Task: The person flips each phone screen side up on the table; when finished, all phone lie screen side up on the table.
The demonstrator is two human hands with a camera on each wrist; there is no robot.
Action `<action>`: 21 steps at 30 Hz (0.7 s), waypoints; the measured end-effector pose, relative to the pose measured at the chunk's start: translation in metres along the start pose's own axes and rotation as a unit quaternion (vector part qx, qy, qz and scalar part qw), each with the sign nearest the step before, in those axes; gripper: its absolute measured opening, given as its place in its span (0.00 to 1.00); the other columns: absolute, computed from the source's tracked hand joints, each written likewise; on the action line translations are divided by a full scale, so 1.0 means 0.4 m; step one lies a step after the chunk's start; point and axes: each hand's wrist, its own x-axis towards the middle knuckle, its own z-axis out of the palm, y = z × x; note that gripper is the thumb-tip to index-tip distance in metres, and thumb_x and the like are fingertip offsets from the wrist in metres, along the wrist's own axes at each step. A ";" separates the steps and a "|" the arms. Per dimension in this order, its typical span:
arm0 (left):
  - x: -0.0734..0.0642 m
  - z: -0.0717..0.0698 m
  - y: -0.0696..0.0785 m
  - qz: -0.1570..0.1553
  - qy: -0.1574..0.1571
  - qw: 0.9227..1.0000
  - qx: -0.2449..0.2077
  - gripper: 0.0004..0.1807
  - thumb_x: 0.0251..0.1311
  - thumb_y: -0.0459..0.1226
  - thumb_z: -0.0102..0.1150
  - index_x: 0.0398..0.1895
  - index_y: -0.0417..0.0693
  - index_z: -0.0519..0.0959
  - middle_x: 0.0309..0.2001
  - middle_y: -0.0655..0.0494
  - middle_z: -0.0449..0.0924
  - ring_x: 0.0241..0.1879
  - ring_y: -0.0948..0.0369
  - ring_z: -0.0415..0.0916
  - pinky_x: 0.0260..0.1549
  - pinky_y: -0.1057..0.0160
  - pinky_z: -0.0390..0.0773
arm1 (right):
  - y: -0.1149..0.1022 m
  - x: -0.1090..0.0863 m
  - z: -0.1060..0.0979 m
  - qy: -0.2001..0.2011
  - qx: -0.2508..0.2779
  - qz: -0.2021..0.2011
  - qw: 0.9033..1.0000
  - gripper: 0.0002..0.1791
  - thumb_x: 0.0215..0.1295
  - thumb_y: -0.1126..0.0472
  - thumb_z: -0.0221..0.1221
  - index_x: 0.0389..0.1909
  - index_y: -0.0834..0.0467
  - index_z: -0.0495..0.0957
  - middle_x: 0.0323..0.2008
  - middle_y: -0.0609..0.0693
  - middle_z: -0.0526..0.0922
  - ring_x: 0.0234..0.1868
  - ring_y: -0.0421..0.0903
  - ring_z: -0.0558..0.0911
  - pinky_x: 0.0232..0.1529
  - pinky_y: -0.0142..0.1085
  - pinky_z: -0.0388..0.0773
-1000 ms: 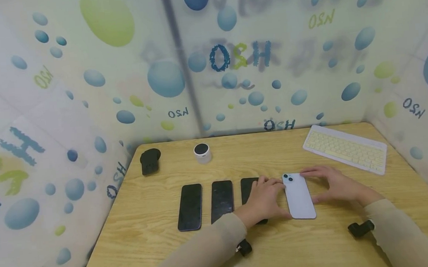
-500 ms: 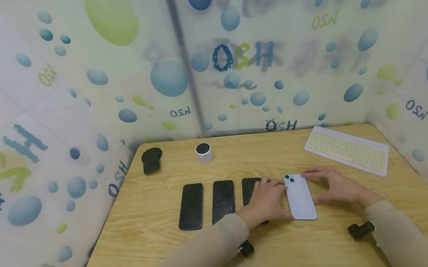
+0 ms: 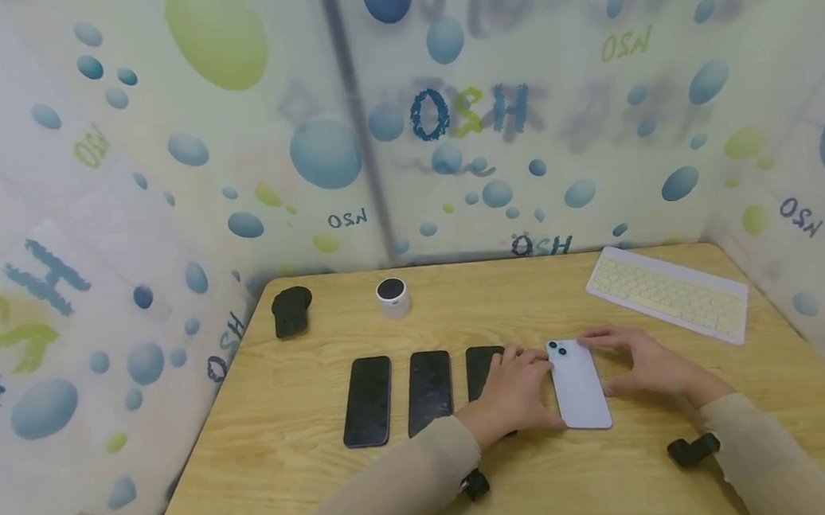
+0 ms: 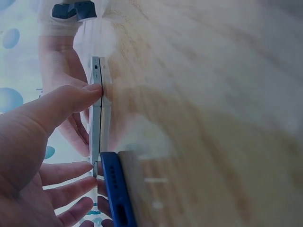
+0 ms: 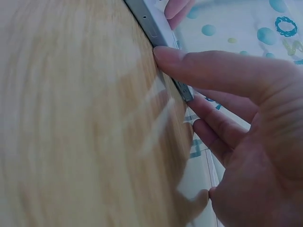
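A pale lilac phone [image 3: 581,389] lies camera side up on the wooden table. My left hand [image 3: 511,394] touches its left edge, thumb at the lower corner and fingertips near the cameras. From the right, my right hand [image 3: 646,365] has its thumb on the side edge and fingers at the upper corner. The left wrist view shows the lilac phone [image 4: 96,118] edge-on, with a blue-edged phone [image 4: 116,189] beside it. In the head view, my left hand partly hides a dark phone [image 3: 479,368]. Farther left lie a middle dark phone [image 3: 429,392] and an outer dark phone [image 3: 367,402].
A white keyboard [image 3: 667,295] lies at the back right. A small white cylinder with a black top [image 3: 392,299] stands at the back, left of centre. A black object [image 3: 291,312] sits in the back left corner. Printed walls [image 3: 411,234] enclose the table [image 3: 314,496].
The head view has shifted slightly. Both hands keep their places at the lilac phone's edges, and the phones stay in their row.
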 end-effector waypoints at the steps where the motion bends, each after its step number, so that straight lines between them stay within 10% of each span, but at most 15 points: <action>1: -0.001 0.001 0.000 0.000 0.000 1.000 0.000 0.48 0.42 0.73 0.72 0.68 0.65 0.77 0.71 0.71 0.71 0.61 0.63 0.62 0.57 0.59 0.67 | 0.000 0.000 0.001 -0.001 0.007 0.006 1.000 0.41 0.47 0.57 0.80 0.67 0.54 0.79 0.69 0.59 0.75 0.72 0.67 0.66 0.66 0.66 0.61; 11: -0.003 -0.002 0.000 0.001 0.001 1.000 -0.003 0.47 0.42 0.71 0.73 0.68 0.65 0.77 0.71 0.71 0.71 0.60 0.63 0.62 0.54 0.58 0.63 | -0.006 -0.002 -0.010 -0.010 0.070 0.081 0.994 0.42 0.50 0.58 0.78 0.70 0.51 0.76 0.74 0.60 0.68 0.77 0.69 0.57 0.68 0.76 0.50; 21: -0.010 -0.004 0.001 0.007 -0.006 1.000 -0.012 0.47 0.43 0.71 0.73 0.69 0.65 0.76 0.70 0.68 0.70 0.62 0.62 0.61 0.54 0.56 0.61 | -0.026 0.001 -0.019 0.003 0.044 0.056 0.997 0.42 0.50 0.54 0.79 0.69 0.52 0.76 0.72 0.62 0.71 0.74 0.69 0.63 0.66 0.75 0.55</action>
